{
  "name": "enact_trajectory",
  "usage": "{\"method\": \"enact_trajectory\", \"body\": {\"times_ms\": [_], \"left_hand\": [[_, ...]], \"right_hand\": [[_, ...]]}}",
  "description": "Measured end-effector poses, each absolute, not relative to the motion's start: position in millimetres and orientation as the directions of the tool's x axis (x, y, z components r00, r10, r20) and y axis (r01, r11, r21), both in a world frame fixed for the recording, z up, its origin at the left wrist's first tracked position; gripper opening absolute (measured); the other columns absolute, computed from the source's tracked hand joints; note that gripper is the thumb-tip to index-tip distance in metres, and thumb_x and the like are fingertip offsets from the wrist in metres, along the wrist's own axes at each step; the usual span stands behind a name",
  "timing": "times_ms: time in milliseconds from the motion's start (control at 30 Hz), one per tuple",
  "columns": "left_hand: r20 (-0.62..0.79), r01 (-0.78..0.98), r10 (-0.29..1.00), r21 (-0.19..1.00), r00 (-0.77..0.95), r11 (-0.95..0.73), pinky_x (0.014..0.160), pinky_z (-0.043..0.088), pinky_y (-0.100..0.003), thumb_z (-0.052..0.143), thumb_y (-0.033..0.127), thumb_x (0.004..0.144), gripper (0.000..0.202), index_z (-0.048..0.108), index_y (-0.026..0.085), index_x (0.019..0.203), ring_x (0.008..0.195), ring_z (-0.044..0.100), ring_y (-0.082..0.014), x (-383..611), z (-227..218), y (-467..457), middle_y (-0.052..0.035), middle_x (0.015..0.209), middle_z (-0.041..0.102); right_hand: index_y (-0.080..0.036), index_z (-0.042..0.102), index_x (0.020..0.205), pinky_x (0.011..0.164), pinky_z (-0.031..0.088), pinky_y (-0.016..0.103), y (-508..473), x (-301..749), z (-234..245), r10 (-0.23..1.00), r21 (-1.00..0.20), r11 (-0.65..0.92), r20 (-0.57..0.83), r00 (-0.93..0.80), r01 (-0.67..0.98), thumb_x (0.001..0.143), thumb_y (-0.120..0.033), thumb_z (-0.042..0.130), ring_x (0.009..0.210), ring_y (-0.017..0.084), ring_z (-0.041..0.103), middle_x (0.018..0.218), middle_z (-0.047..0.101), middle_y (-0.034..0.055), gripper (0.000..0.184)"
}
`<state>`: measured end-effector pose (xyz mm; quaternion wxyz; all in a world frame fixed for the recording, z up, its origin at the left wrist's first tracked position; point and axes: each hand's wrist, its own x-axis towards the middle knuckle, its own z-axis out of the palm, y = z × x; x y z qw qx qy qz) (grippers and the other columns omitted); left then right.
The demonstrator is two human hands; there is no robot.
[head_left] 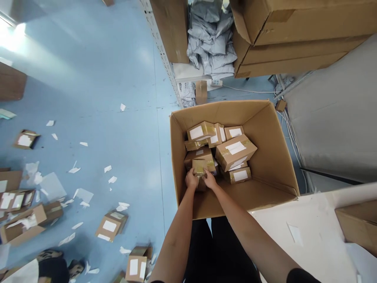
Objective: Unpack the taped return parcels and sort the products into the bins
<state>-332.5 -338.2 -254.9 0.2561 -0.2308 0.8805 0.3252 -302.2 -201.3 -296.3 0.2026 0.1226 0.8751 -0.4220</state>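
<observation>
Both my hands reach down into a large open cardboard carton [275,157]. Between them is a small taped cardboard box [199,166], with my left hand [191,179] closed on its left side and my right hand [209,180] closed on its right side. Just behind it lies a brown box [203,153] with a label. Several more labelled parcels fill the carton's far part, among them a larger box [236,152] to the right and a taped box [201,131] at the far left. My fingertips are partly hidden against the small box.
Beyond the carton stands a shelf with grey mailer bags [210,39] and big cardboard cartons [303,35]. Loose boxes [111,226] and paper scraps lie on the blue floor [132,149] to the left. A white table [277,224] adjoins at right. Part of another person [53,267] shows at lower left.
</observation>
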Motion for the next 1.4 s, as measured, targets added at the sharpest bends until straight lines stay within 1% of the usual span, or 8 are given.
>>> {"method": "enact_trajectory", "body": {"times_ms": [167, 467, 633, 800, 1133, 1267, 1333, 1400], "left_hand": [[-0.494, -0.459, -0.159, 0.577, -0.855, 0.676, 0.101, 0.052, -0.035, 0.071, 0.017, 0.089, 0.05, 0.069, 0.025, 0.138, 0.111, 0.071, -0.0245, -342.4, -197.5, -337.1, -0.0098, 0.126, 0.075], [-0.219, -0.125, 0.069, 0.757, -0.973, 0.641, 0.087, 0.051, -0.027, 0.068, 0.025, 0.094, 0.038, 0.072, 0.026, 0.132, 0.093, 0.071, -0.0179, -341.2, -38.8, -302.6, -0.0054, 0.107, 0.075], [-0.083, 0.118, 0.335, 0.835, -0.938, 0.537, 0.086, 0.053, -0.027, 0.066, 0.029, 0.094, 0.038, 0.072, 0.028, 0.132, 0.091, 0.072, -0.0175, -338.1, 29.3, -256.9, -0.0038, 0.104, 0.075], [-0.007, 0.286, 0.6, 0.875, -0.8, 0.392, 0.09, 0.056, -0.029, 0.063, 0.028, 0.094, 0.04, 0.071, 0.027, 0.133, 0.098, 0.074, -0.0198, -298.7, 80.2, -183.9, -0.0069, 0.116, 0.076], [0.032, 0.459, 0.911, 0.871, -0.412, 0.177, 0.094, 0.054, -0.03, 0.063, 0.022, 0.09, 0.038, 0.074, 0.024, 0.126, 0.099, 0.073, -0.0191, -106.1, 116.9, -38.8, -0.0074, 0.124, 0.077], [-0.106, 0.511, 0.936, 0.814, -0.336, 0.276, 0.093, 0.051, -0.028, 0.061, 0.029, 0.093, 0.026, 0.074, 0.024, 0.115, 0.107, 0.073, -0.0208, -5.2, 86.2, -3.9, -0.0065, 0.117, 0.078], [-0.201, 0.563, 0.921, 0.742, -0.334, 0.366, 0.091, 0.05, -0.028, 0.058, 0.031, 0.096, 0.023, 0.072, 0.024, 0.112, 0.108, 0.072, -0.0217, 37.2, 62.1, -0.1, -0.0067, 0.112, 0.079], [-0.28, 0.587, 0.897, 0.681, -0.342, 0.437, 0.089, 0.049, -0.028, 0.059, 0.032, 0.095, 0.029, 0.067, 0.024, 0.122, 0.106, 0.072, -0.0214, 66.7, 37.7, -2.5, -0.0059, 0.11, 0.078]], "right_hand": [[-0.028, 0.061, 0.146, 0.111, 0.051, 0.035, -179.8, -322.7, -220.6, 0.1, -0.614, 0.691, -0.441, -0.892, 0.381, 0.089, -0.009, 0.06, 0.124, 0.023, 0.068, 0.137, 0.071, 0.0062, 0.06], [-0.028, 0.066, 0.141, 0.107, 0.05, 0.034, -129.4, -315.8, -33.4, 0.218, -0.579, 0.755, -0.219, -0.951, 0.307, 0.092, -0.01, 0.056, 0.118, 0.024, 0.071, 0.131, 0.075, 0.0049, 0.053], [-0.031, 0.067, 0.14, 0.098, 0.054, 0.032, -86.1, -260.7, 49.6, 0.417, -0.566, 0.723, -0.1, -0.903, 0.396, 0.093, -0.017, 0.059, 0.109, 0.024, 0.076, 0.125, 0.078, 0.0031, 0.05], [-0.031, 0.068, 0.138, 0.095, 0.053, 0.031, -38.3, -172.8, 102.5, 0.64, -0.566, 0.628, -0.016, -0.769, 0.534, 0.092, -0.016, 0.057, 0.11, 0.024, 0.075, 0.125, 0.078, 0.0031, 0.05], [-0.029, 0.072, 0.13, 0.097, 0.052, 0.031, 37.3, 74.0, 117.3, 0.931, -0.634, 0.301, 0.033, -0.364, 0.713, 0.089, -0.018, 0.057, 0.11, 0.023, 0.074, 0.125, 0.077, 0.0025, 0.044], [-0.027, 0.071, 0.123, 0.092, 0.051, 0.028, 43.2, 169.5, 70.0, 0.97, -0.698, 0.147, -0.038, -0.242, 0.701, 0.09, -0.024, 0.06, 0.107, 0.022, 0.074, 0.123, 0.078, 0.003, 0.035], [-0.026, 0.07, 0.114, 0.084, 0.051, 0.028, 38.0, 208.8, 38.7, 0.977, -0.704, 0.038, -0.124, -0.176, 0.709, 0.094, -0.033, 0.059, 0.098, 0.023, 0.075, 0.109, 0.08, 0.0039, 0.024], [-0.023, 0.066, 0.119, 0.077, 0.049, 0.027, 30.1, 240.1, 9.3, 0.972, -0.694, -0.082, -0.213, -0.095, 0.716, 0.097, -0.037, 0.057, 0.087, 0.023, 0.075, 0.09, 0.079, 0.0034, 0.027]]}}
